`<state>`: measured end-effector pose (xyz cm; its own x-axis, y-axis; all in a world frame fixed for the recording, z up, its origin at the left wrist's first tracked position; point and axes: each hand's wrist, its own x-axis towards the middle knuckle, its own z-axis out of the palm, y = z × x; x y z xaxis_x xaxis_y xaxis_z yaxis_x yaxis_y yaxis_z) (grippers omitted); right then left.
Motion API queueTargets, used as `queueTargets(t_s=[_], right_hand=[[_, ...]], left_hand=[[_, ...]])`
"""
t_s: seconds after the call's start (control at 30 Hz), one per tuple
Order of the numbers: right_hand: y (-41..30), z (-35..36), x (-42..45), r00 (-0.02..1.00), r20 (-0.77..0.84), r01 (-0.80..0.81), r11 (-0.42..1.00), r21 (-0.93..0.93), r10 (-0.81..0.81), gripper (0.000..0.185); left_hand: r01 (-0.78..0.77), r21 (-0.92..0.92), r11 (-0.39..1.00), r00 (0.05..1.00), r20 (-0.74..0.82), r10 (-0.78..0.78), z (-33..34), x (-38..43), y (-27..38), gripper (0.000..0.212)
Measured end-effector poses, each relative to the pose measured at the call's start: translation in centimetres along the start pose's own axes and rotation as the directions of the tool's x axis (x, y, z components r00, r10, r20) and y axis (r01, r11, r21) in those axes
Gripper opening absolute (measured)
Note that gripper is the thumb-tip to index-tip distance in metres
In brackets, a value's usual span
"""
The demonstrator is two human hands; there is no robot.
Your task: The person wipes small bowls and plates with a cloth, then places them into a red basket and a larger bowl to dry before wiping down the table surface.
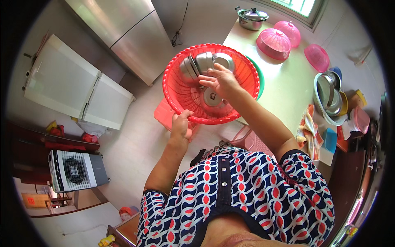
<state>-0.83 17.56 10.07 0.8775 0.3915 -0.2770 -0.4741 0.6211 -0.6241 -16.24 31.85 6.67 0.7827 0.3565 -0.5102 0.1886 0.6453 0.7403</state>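
Note:
My left hand (pixel 182 125) grips the near left rim of a red plastic basket (pixel 167 89), with the thumb over the edge. Several metal bowls (pixel 186 71) lie inside it, some nested and tipped on their sides at the far end. Another metal bowl (pixel 213 96) sits at the bottom nearer to me. Over the bowls is my right hand (pixel 220 81), its fingers spread and nothing seen held in it; whether a fingertip touches a bowl cannot be told. Under the basket's right side, a green rim (pixel 260 78) shows.
On the pale table (pixel 277 89) stand a lidded metal pot (pixel 253 19), pink mesh-like covers (pixel 273 43), a basin of metalware (pixel 319 102) and an orange-white cloth (pixel 308 132). A pink stool (pixel 165 114) is below the basket. Refrigerators (pixel 139 46) and an air cooler (pixel 78 170) stand at left.

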Motion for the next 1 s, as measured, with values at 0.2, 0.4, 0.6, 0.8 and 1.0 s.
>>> queueTargets(t_s=[0.2, 0.4, 0.6, 0.8, 1.0], right_hand=[[-8.7, -7.0, -1.8, 0.874, 0.160, 0.478, 0.752, -0.453, -0.459, 0.039], [-10.1, -18.6, 0.6, 0.834, -0.157, 0.080, 0.399, -0.913, -0.529, 0.076], [-6.0, -21.3, 1.6, 0.897, -0.114, 0.200, 0.623, -0.756, -0.427, 0.050], [-4.9, -20.4, 1.3, 0.780, -0.136, 0.216, 0.467, -0.857, -0.611, 0.044], [-6.2, -21.3, -3.5, 0.799, -0.043, 0.113, 0.221, -0.969, -0.600, 0.065]], left_hand=[[0.037, 0.063, 0.997, 0.995, 0.086, -0.042, -0.1, 2.4, 0.6, 0.007], [0.030, 0.174, 0.984, 0.995, 0.093, -0.047, 3.0, 4.7, 2.2, 0.013], [-0.031, 0.345, 0.938, 0.985, 0.170, -0.030, 4.4, 6.5, 2.2, 0.017], [-0.178, 0.614, 0.769, 0.982, 0.158, 0.101, 2.6, 7.5, 2.0, 0.026], [-0.184, 0.559, 0.809, 0.982, 0.079, 0.170, 0.7, 9.5, 0.1, 0.018]])
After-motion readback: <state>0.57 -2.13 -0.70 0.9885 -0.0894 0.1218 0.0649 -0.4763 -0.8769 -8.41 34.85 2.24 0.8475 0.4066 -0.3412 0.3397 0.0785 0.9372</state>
